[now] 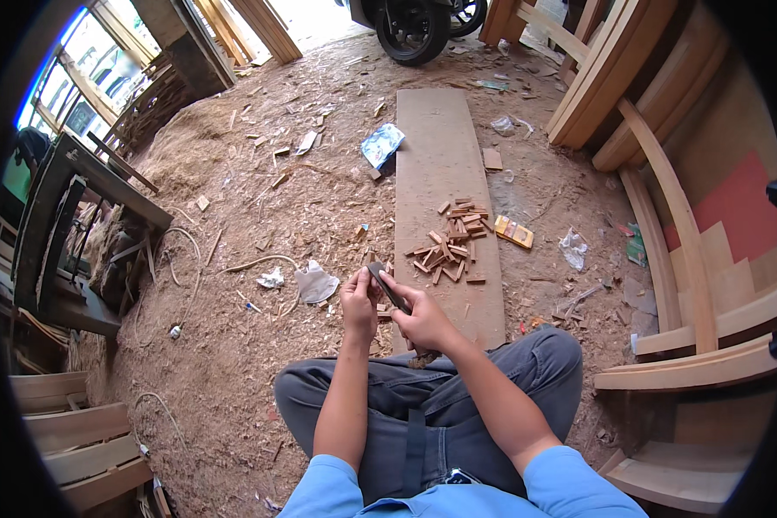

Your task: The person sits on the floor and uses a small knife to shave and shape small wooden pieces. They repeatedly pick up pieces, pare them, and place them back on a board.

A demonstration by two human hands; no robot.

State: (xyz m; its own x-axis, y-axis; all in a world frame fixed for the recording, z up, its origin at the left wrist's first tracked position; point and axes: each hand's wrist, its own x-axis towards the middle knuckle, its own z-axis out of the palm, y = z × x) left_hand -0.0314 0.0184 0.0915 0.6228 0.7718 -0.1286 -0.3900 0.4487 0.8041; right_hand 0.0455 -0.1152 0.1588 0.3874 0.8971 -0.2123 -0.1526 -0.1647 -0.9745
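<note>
My left hand is closed around a small wooden block, whose end sticks up above the fingers. My right hand grips a dark, flat file slanting up toward the left, its upper end against or very near the block. The rough brown butt of the tool's handle shows below the right hand. Just beyond both hands, a pile of small wooden blocks lies scattered on a long board. A few more blocks sit partly hidden behind the right hand.
Wood shavings cover the ground. A yellow packet lies right of the board, a blue-white wrapper at its left, and a white plastic bag left of my hands. Wooden frames stand at right, a dark machine frame at left, a motorbike wheel far ahead.
</note>
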